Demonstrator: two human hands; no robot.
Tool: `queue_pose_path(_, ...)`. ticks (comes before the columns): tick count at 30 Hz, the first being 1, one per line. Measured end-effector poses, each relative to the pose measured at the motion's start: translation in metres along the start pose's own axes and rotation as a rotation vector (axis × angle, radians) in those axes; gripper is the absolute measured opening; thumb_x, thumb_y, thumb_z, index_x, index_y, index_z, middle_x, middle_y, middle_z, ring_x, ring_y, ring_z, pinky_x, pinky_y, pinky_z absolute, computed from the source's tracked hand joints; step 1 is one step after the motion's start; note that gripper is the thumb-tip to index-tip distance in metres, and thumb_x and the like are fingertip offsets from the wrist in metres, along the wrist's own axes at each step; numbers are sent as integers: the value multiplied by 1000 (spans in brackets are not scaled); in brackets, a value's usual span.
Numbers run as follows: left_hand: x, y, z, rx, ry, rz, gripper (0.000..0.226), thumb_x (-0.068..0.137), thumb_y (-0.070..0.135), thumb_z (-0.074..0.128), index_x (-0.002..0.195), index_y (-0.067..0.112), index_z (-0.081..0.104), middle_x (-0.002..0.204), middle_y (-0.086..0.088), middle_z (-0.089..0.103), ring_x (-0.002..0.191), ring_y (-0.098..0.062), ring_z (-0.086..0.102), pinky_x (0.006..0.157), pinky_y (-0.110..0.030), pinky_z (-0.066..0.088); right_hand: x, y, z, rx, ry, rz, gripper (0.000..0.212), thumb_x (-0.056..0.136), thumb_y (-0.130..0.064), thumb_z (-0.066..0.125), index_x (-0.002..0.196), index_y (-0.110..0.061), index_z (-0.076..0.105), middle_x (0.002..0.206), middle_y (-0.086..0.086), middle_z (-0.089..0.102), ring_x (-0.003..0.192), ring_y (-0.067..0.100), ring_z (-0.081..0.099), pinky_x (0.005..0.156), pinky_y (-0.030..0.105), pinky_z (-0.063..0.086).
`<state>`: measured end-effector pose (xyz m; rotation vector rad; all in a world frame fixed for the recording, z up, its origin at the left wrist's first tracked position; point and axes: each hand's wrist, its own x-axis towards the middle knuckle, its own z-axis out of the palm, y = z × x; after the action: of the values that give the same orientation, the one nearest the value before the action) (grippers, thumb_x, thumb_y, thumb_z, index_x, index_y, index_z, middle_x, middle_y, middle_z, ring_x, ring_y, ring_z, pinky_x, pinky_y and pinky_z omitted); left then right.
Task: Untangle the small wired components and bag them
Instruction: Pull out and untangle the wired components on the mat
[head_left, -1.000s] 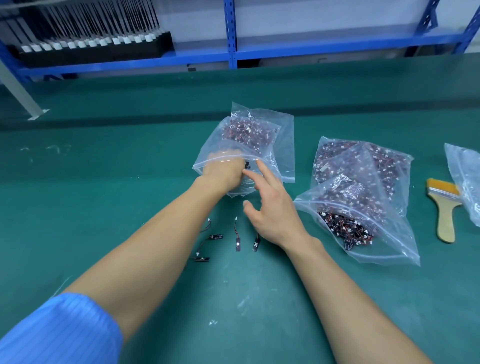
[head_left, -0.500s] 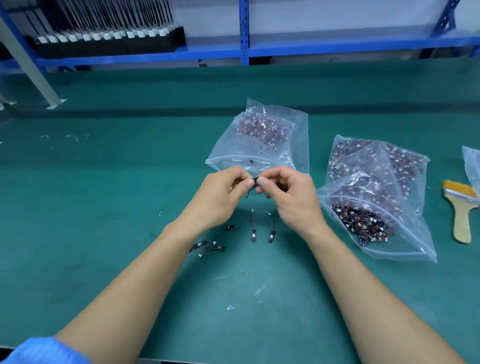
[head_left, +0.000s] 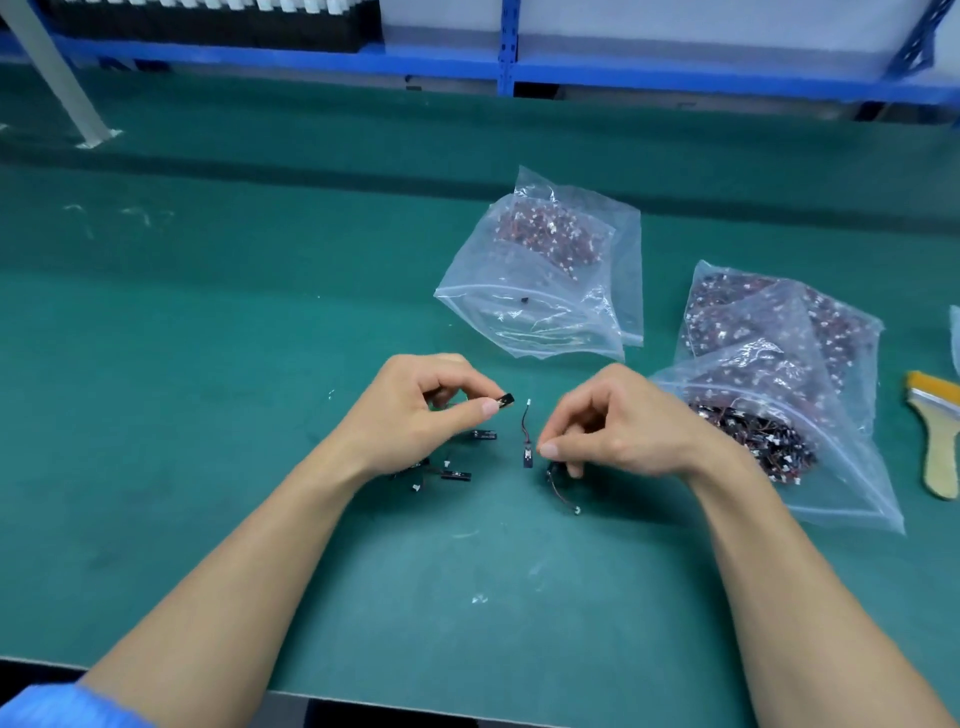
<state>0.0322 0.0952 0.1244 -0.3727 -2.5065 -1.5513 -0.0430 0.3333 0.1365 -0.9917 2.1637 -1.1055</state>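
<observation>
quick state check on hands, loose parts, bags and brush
left hand, pinching a black component
right hand, pinching a wired component
loose components, lying on mat
middle bag, lying, partly filled
front right bag, lying, holding components
rear right bag, lying, packed
brush, lying untouched

A green-matted workbench (head_left: 208, 322), scuffed with pale marks, fills the view. Behind its far edge runs blue steel racking (head_left: 506, 57) with a black tray (head_left: 208, 26) of white-tipped parts on its shelf. A grey strut (head_left: 57, 78) slants down at left.
</observation>
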Motion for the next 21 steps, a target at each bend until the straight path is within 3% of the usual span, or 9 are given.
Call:
queue_pose_path(4, -5, -2, 4, 97, -110, 49, 8, 82, 25, 73, 87, 27, 80, 74, 8, 68, 69, -24, 54, 61, -32, 42, -1, 2, -4, -88, 12, 56, 1, 83, -29, 81, 82, -28, 81, 44, -7, 52, 43, 9, 38, 48, 18, 31)
queue_pose_path(9, -9, 3, 12, 297, -273, 143, 18, 81, 32, 76, 99, 30, 80, 73, 21, 68, 74, -5, 58, 69, -16, 39, 3, 5, -3, -15, 237, 59, 18, 88, -34, 76, 77, -20, 79, 51, -6, 35, 50, 8, 25, 46, 16, 22)
queue_pose_path(11, -8, 4, 11, 331, -286, 135, 21, 82, 40, 74, 99, 31, 80, 75, 22, 69, 76, -2, 58, 72, -17, 40, 5, 7, -1, -27, 276, 79, 22, 88, -34, 75, 75, -17, 77, 50, -8, 35, 48, 7, 26, 46, 14, 22)
queue_pose_path(13, -7, 2, 6, 328, -227, 137, 20, 85, 43, 69, 96, 30, 80, 75, 20, 68, 77, -5, 59, 71, -20, 43, 7, 8, 1, -34, 306, 92, 23, 89, -32, 74, 74, -15, 76, 48, -10, 34, 46, 7, 26, 45, 14, 22)
queue_pose_path(18, 0, -12, -12, 320, 100, 62, 13, 87, 33, 68, 83, 26, 78, 71, 25, 65, 66, -5, 50, 63, -15, 35, 9, 12, 3, -33, 356, 73, 23, 90, -27, 74, 69, -18, 72, 50, -5, 36, 48, 8, 29, 47, 13, 26)
queue_pose_path(21, 2, -24, -29, 347, 236, 20, 10, 87, 30, 68, 86, 26, 78, 72, 32, 62, 64, -7, 45, 63, -15, 34, 10, 14, 6, -36, 387, 51, 21, 89, -22, 74, 69, -22, 71, 47, -10, 39, 46, 6, 32, 49, 13, 30)
